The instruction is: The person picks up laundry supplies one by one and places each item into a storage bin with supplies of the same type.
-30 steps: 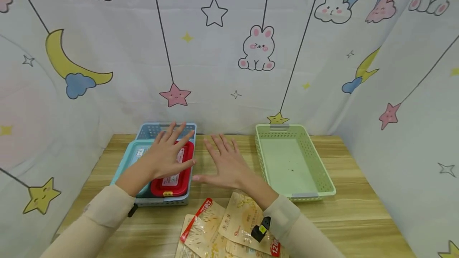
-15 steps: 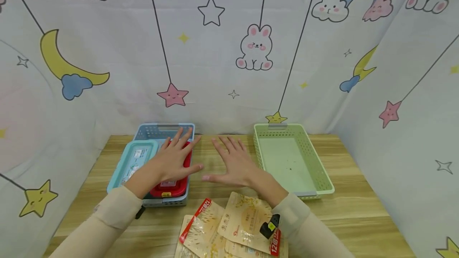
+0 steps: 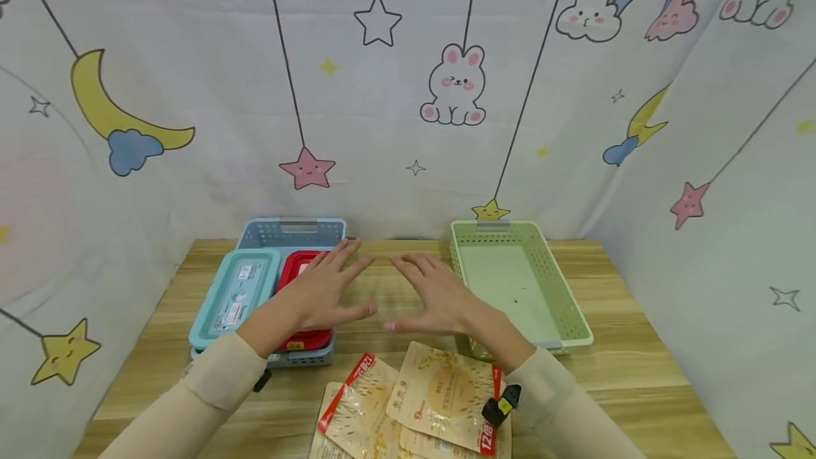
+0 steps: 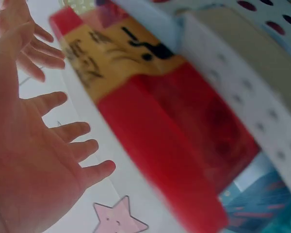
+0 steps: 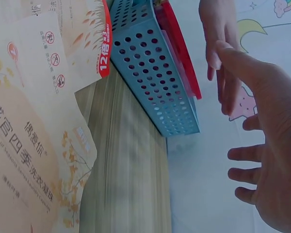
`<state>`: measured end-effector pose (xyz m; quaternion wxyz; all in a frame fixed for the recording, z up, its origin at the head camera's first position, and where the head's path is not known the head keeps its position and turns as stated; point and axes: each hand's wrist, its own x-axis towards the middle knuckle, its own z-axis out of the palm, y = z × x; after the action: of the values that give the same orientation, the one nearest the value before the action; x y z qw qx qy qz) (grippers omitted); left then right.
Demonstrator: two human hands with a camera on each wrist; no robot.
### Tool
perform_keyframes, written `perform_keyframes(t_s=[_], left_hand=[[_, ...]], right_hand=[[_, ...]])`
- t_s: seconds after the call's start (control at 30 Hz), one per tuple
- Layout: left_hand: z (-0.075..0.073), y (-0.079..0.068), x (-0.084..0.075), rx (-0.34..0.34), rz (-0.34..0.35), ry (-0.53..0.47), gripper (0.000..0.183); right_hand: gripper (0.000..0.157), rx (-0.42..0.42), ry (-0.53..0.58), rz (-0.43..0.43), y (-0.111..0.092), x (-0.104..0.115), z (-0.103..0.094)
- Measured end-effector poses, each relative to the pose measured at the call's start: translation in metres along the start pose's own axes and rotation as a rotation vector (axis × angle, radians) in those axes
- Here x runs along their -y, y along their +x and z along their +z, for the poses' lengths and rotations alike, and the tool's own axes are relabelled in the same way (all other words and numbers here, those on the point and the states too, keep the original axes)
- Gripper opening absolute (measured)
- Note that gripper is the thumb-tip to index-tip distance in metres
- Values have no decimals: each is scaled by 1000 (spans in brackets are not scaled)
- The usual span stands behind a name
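Note:
My left hand (image 3: 321,294) hovers beside the blue basket, its fingers spread and nothing in them. In the head view it overlaps the red-lidded container (image 3: 295,269). To its left, a container with a turquoise lid (image 3: 237,296) leans on the same blue basket (image 3: 255,232). My right hand (image 3: 440,296) is held up facing the left one, fingers loosely extended and holding nothing. Below the hands lie several beige laundry-capsule pouches (image 3: 440,395) with red corner strips, overlapping one another. In the right wrist view a pouch (image 5: 34,131) shows printed writing up close.
A light green basket (image 3: 570,296) stands at the back right of the wooden table (image 3: 625,374), with a few dark specks inside. Behind the table hangs a white cloth (image 3: 382,119) printed with stars, rabbits and a moon.
Both hands have shifted to the right. The left hand has come off more of the lids, and the fingers of both have bent slightly. Baskets and pouches stay put.

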<state>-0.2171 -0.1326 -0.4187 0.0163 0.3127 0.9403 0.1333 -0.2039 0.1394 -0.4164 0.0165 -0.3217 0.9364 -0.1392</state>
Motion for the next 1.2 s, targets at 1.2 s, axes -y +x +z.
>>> perform_keyframes(t_s=[1.2], left_hand=[[38, -8, -63, 24, 20, 92, 54]], right_hand=[[94, 180, 98, 27, -29, -12, 25]])
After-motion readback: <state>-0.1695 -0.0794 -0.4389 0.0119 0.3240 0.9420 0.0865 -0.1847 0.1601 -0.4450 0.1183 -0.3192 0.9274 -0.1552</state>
